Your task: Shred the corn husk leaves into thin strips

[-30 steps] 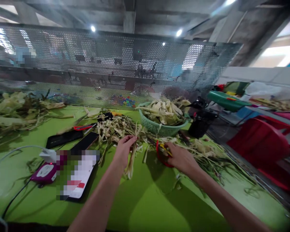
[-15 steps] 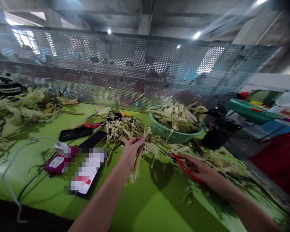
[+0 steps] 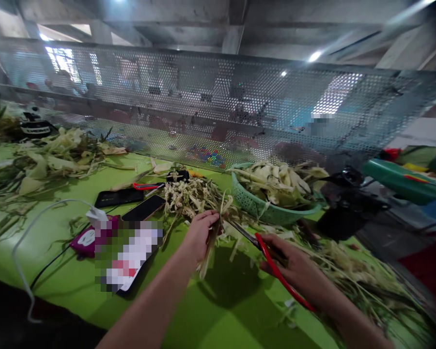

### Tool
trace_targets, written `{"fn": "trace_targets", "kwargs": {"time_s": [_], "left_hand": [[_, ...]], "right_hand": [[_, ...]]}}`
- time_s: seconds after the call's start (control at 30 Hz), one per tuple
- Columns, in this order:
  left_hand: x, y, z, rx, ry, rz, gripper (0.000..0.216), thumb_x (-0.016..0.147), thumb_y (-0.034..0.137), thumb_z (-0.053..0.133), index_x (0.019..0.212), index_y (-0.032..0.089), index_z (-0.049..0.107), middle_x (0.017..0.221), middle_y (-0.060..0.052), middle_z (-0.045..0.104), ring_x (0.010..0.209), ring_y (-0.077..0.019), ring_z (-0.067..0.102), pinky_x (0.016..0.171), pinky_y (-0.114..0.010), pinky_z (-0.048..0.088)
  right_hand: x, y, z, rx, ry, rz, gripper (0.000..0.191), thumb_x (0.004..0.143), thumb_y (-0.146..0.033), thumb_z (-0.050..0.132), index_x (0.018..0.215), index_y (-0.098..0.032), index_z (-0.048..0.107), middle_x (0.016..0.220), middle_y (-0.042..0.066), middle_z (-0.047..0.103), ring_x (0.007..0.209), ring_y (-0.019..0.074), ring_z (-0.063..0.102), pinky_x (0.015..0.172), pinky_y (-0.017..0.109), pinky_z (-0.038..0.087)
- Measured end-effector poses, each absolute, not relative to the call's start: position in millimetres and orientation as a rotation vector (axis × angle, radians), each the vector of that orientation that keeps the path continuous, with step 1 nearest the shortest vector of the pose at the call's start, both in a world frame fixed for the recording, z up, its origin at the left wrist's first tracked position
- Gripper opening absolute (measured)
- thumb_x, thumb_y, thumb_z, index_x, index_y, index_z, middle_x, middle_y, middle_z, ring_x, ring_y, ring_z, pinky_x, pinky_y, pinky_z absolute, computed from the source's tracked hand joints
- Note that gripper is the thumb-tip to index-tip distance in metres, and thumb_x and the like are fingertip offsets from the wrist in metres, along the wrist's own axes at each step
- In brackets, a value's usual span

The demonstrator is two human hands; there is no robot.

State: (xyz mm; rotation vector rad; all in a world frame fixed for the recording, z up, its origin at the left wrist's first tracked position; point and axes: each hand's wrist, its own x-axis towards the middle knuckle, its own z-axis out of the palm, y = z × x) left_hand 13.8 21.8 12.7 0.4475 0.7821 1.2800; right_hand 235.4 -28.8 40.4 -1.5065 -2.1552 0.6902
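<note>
My left hand (image 3: 200, 233) is closed around a bundle of pale green leaf strips (image 3: 211, 242) that hangs down over the green table (image 3: 225, 310). My right hand (image 3: 294, 266) grips red-handled scissors (image 3: 272, 259), whose dark blades point left toward the bundle and stop just short of it. A heap of cut strips (image 3: 189, 194) lies right behind my left hand.
A teal basket (image 3: 272, 211) full of leaves stands behind my right hand, beside a black object (image 3: 345, 203). Phones (image 3: 118, 197), a purple device (image 3: 85, 240) with a white cable, and a second pair of red scissors (image 3: 145, 186) lie at left. A perforated metal screen (image 3: 218, 106) closes the back.
My right hand picked the red scissors up off the table and brought their blades toward the bundle. My left hand kept hold of the strips. The view shifted left.
</note>
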Motion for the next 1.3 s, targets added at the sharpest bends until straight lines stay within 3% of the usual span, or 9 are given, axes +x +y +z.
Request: {"fn": "trace_targets", "kwargs": {"time_s": [0.2, 0.6, 1.03, 1.2, 1.3], "left_hand": [[16.5, 18.3, 16.3, 0.497, 0.732, 1.272, 0.009, 0.069, 0.014, 0.065, 0.078, 0.013, 0.067, 0.075, -0.005, 0.069, 0.051, -0.0083, 0.053, 0.052, -0.022, 0.045], [21.5, 15.3, 12.0, 0.497, 0.75, 1.201, 0.011, 0.075, 0.011, 0.061, 0.084, 0.012, 0.068, 0.07, -0.004, 0.064, 0.052, -0.0091, 0.054, 0.051, -0.022, 0.048], [19.9, 9.0, 11.8, 0.66, 0.726, 1.052, 0.013, 0.075, 0.018, 0.069, 0.087, 0.013, 0.066, 0.07, -0.002, 0.061, 0.058, -0.0097, 0.06, 0.059, -0.021, 0.049], [20.1, 9.0, 12.0, 0.676, 0.709, 1.054, 0.012, 0.075, 0.018, 0.068, 0.085, 0.012, 0.065, 0.07, -0.001, 0.059, 0.056, -0.0083, 0.06, 0.056, -0.018, 0.048], [20.8, 9.0, 11.5, 0.658, 0.702, 1.057, 0.013, 0.074, 0.017, 0.07, 0.085, 0.013, 0.064, 0.07, -0.001, 0.059, 0.055, -0.0089, 0.06, 0.056, -0.02, 0.049]], "right_hand": [[243.2, -28.3, 18.4, -1.524, -2.132, 0.528, 0.046, 0.078, -0.037, 0.064, 0.121, -0.024, 0.06, 0.112, 0.006, 0.068, 0.093, 0.0236, 0.067, 0.08, 0.03, 0.054], [244.9, -29.3, 9.2, -1.477, -2.092, 0.447, 0.04, 0.079, -0.035, 0.06, 0.117, -0.022, 0.061, 0.116, 0.01, 0.067, 0.096, 0.0251, 0.067, 0.083, 0.034, 0.054], [245.3, -33.0, 2.8, -1.526, -2.048, 0.369, 0.042, 0.08, -0.034, 0.06, 0.121, -0.026, 0.058, 0.109, 0.006, 0.069, 0.088, 0.0245, 0.067, 0.073, 0.032, 0.054], [246.1, -33.6, 3.3, -1.514, -2.06, 0.305, 0.036, 0.08, -0.029, 0.057, 0.116, -0.026, 0.063, 0.112, 0.005, 0.069, 0.094, 0.0252, 0.067, 0.077, 0.032, 0.053], [245.4, -33.4, 5.0, -1.539, -2.068, 0.287, 0.035, 0.08, -0.033, 0.06, 0.114, -0.026, 0.064, 0.106, 0.005, 0.072, 0.086, 0.0258, 0.069, 0.073, 0.032, 0.054]]}}
